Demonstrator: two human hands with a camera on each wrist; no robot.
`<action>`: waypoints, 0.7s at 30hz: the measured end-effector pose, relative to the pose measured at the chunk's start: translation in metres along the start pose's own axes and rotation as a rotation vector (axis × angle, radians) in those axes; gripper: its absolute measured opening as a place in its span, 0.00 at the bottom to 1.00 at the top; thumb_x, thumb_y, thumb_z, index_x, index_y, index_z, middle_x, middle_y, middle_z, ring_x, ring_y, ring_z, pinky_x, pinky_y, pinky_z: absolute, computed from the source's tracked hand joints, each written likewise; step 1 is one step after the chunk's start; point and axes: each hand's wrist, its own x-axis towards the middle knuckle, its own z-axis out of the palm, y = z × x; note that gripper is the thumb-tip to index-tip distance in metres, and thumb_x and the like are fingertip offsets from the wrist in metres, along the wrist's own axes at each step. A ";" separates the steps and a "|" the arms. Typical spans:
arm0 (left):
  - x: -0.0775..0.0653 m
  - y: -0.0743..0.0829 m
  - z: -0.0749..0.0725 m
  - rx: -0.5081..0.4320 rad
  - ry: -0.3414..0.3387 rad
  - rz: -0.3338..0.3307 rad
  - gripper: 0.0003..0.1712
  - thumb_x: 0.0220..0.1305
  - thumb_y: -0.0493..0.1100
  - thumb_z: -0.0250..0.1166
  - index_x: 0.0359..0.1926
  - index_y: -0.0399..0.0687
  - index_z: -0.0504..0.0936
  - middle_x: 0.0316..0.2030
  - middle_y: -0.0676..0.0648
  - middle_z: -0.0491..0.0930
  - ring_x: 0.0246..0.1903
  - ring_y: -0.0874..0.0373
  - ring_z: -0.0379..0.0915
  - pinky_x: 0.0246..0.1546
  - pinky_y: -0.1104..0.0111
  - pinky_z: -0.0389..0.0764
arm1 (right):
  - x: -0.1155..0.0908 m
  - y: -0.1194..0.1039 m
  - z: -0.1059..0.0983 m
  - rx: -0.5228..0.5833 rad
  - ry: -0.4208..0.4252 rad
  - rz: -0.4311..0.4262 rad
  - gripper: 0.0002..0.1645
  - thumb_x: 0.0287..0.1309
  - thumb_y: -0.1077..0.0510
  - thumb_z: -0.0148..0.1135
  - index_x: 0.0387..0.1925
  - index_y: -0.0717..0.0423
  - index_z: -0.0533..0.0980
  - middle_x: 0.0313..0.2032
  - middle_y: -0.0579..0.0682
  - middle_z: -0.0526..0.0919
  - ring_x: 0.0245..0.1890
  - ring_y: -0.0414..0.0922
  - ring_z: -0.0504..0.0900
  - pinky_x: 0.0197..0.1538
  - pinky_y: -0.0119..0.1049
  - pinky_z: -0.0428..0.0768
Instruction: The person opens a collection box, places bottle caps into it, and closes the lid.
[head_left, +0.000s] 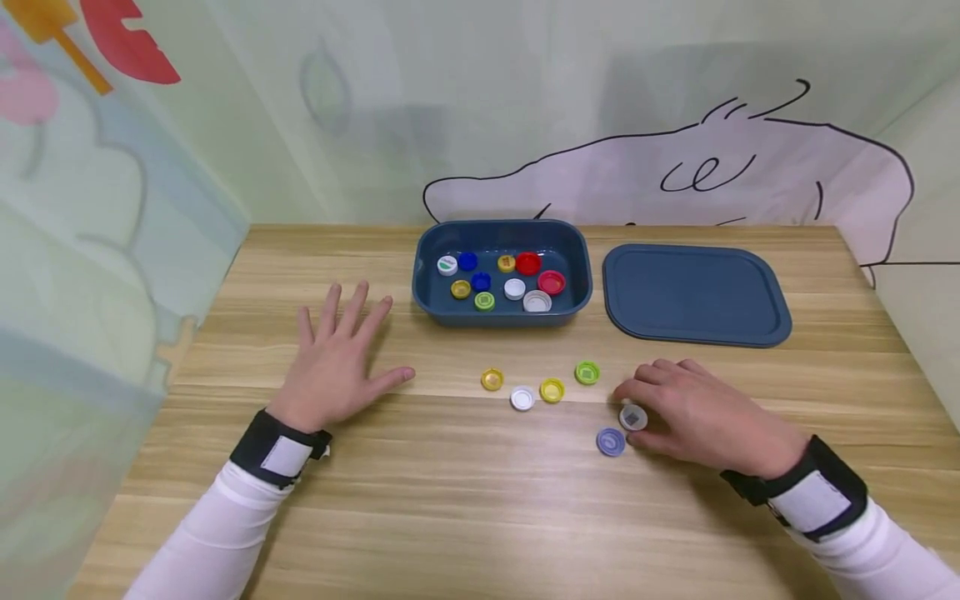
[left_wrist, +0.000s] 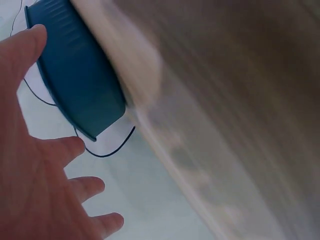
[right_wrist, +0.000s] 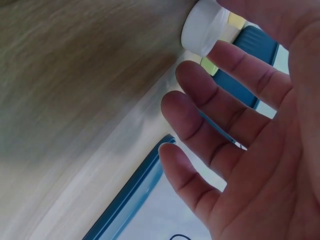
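Observation:
My right hand [head_left: 686, 417] pinches a whitish bottle cap [head_left: 633, 417] between thumb and index finger, low over the table. In the right wrist view that cap [right_wrist: 201, 29] sits at the fingertips, while the other fingers curve loosely. Just left of it lies a purple-blue cap [head_left: 611, 442]. Farther left are a green cap [head_left: 587, 372], a yellow cap [head_left: 552, 390], a white cap [head_left: 522, 398] and an orange-yellow cap [head_left: 492, 379]. Fingers spread, my left hand [head_left: 333, 367] rests palm down at the left and holds nothing; the left wrist view shows this hand [left_wrist: 40, 185] beside the blue box.
A dark blue box [head_left: 502, 319] stands at the back middle, with several coloured caps inside. Its flat blue lid [head_left: 697, 296] lies to the right of it. Behind the wooden table [head_left: 465, 517] hangs a printed curtain [head_left: 517, 108].

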 end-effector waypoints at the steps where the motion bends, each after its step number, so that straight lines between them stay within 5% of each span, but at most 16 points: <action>1: 0.000 0.000 0.002 -0.002 -0.010 -0.007 0.60 0.66 0.81 0.56 0.85 0.52 0.55 0.85 0.38 0.38 0.82 0.30 0.27 0.70 0.24 0.30 | 0.000 0.000 0.000 -0.001 -0.002 0.000 0.24 0.51 0.48 0.84 0.50 0.43 0.85 0.42 0.38 0.83 0.46 0.42 0.82 0.50 0.50 0.80; 11: -0.004 0.001 0.010 -0.004 -0.036 -0.038 0.61 0.66 0.83 0.54 0.86 0.52 0.53 0.85 0.38 0.38 0.82 0.30 0.25 0.70 0.24 0.28 | 0.008 -0.002 -0.009 -0.018 0.037 -0.039 0.19 0.52 0.52 0.84 0.45 0.45 0.85 0.40 0.39 0.82 0.42 0.41 0.81 0.48 0.48 0.80; 21: -0.011 0.002 0.011 -0.009 -0.011 -0.029 0.61 0.66 0.83 0.55 0.85 0.52 0.54 0.85 0.37 0.40 0.81 0.30 0.27 0.70 0.24 0.28 | 0.060 -0.011 -0.068 -0.049 0.061 -0.054 0.22 0.56 0.49 0.83 0.51 0.48 0.85 0.43 0.44 0.85 0.43 0.43 0.79 0.48 0.47 0.78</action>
